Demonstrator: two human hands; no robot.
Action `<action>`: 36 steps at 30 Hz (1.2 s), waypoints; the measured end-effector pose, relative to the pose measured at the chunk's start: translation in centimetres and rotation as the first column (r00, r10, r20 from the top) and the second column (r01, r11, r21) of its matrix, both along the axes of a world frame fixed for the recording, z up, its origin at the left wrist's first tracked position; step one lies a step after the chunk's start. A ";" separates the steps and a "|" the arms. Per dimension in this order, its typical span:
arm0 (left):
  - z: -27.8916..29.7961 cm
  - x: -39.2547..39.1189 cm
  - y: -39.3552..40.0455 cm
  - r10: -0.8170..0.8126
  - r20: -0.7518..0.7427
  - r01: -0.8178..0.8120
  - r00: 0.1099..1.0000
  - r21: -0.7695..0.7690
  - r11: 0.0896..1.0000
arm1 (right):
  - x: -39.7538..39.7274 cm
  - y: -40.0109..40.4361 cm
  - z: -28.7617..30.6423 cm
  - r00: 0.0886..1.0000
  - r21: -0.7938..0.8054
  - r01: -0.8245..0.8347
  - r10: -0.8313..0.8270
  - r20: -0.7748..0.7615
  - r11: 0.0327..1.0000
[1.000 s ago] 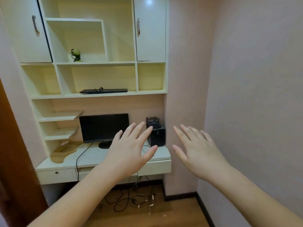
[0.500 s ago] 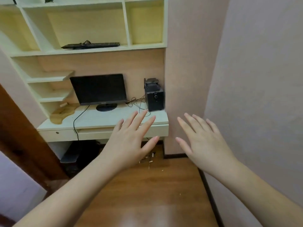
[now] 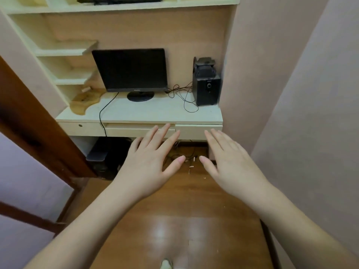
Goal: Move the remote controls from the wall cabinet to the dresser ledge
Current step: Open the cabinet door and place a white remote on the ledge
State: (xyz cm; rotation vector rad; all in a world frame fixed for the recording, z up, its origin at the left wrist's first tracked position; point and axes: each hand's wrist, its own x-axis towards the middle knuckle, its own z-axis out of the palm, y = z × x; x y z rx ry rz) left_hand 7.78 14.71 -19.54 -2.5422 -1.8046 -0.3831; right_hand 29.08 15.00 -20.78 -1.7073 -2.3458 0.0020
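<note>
From your head camera, both of your hands are out in front of you, palms down. Your left hand is flat with its fingers spread, and it holds nothing. Your right hand is flat and empty too. The two thumbs point at each other with a small gap between them. Both hands hang over the brown wood floor, in front of the desk drawers.

The long black thing on the shelf sits far above your hands, at the very top edge of the picture. It may be the remotes, but it is cut off, so you cannot tell.

Half a second ago the shelf was lower in the picture and you could see more of it. The view has tipped down since then, and more floor shows.

The black thing looks thin and flat, lying on its side. Below it stand a dark screen and a black speaker on the white desk.
</note>
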 end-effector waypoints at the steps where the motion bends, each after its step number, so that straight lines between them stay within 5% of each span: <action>1: -0.4 -1.2 0.9 0.011 0.012 -0.011 1.000 -0.016 1.000 | -1.2 0.9 -0.4 1.000 -0.005 -0.007 0.007 -0.011 1.000; 13: -3.3 -9.4 10.6 -0.003 -0.030 0.002 1.000 -0.028 1.000 | -8.6 9.8 -2.3 0.999 -0.016 0.019 -0.018 0.028 1.000; 36: -1.8 5.4 34.5 -0.016 -0.119 0.007 0.993 -0.078 0.997 | 3.8 33.2 -2.1 0.999 -0.075 -0.023 0.020 -0.034 0.997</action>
